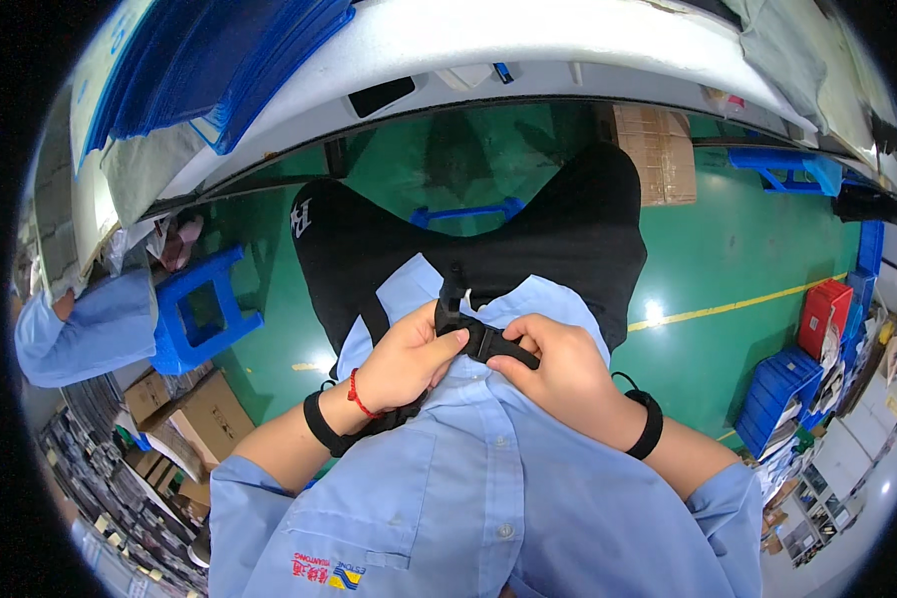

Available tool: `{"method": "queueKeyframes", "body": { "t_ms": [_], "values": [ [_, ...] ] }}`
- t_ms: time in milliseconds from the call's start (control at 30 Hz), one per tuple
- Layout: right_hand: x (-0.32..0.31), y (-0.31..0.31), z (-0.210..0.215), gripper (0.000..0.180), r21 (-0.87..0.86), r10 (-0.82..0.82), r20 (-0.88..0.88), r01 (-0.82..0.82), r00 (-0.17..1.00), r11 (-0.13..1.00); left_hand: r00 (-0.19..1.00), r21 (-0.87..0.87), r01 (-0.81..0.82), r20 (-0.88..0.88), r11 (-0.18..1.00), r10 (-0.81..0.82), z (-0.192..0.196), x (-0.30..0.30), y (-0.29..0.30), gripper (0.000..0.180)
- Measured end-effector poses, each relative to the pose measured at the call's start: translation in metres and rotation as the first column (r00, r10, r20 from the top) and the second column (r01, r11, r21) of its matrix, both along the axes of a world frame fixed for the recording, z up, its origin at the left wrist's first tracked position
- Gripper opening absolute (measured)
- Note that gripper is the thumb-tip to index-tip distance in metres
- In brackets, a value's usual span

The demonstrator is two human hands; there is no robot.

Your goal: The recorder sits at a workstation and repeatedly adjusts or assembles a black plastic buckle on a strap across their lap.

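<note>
A: Left hand (406, 361)?
B: Curled shut around the left half of a black plastic strap buckle (476, 337). Thumb laid flat along the top of the buckle, tip pointing right. Other fingers folded under, hidden from view.

A: Right hand (558, 374)?
B: Also closed, pinching the right half of the same buckle. Fingertips pressed down on the black piece, thumb tucked beneath. Knuckles raised, nothing loose in the palm as far as visible.

A: Buckle's place?
B: Centre of the scene, held against the chest, right over the collar of a light blue work shirt (488, 478). Between both hands, touching each. Whether clicked together or still apart, cannot tell.

A: Attached to anything?
B: Joined to a black strap (377, 321) running up on the left, toward a black apron-like cloth (568, 234) spread out farther away over the lap.

A: On the wrists?
B: Black band (321, 424) and a thin red cord (357, 395) on the left wrist; black band (650, 423) on the right.

A: Around?
B: Green floor (747, 249) beneath. Blue plastic stool (201, 309) at left, next to another person's blue sleeve (85, 329). Cardboard boxes (184, 404) near left, one more cardboard box (656, 149) far right. Blue crates (782, 394) and a red crate (825, 317) at right. White table edge (528, 45) far across the top.
</note>
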State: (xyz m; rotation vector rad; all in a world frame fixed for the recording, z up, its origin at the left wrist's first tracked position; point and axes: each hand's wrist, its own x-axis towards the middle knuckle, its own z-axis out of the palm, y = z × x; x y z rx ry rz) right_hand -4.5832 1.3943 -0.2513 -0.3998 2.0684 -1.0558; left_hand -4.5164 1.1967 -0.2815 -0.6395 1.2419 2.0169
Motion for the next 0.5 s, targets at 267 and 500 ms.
{"method": "queueKeyframes", "body": {
  "t_ms": [267,500],
  "values": [
    [0.000,-0.001,-0.017,0.015,-0.116,-0.016,0.009,0.017,1.000,0.993,0.999,-0.039,0.029,0.031,0.999,-0.028,0.001,-0.001,-0.001,0.013],
    [0.006,0.001,-0.020,0.011,-0.150,0.023,-0.172,-0.049,0.985,0.987,0.994,-0.037,0.086,0.069,0.996,-0.083,-0.007,-0.001,-0.003,0.019]
  ]
}}
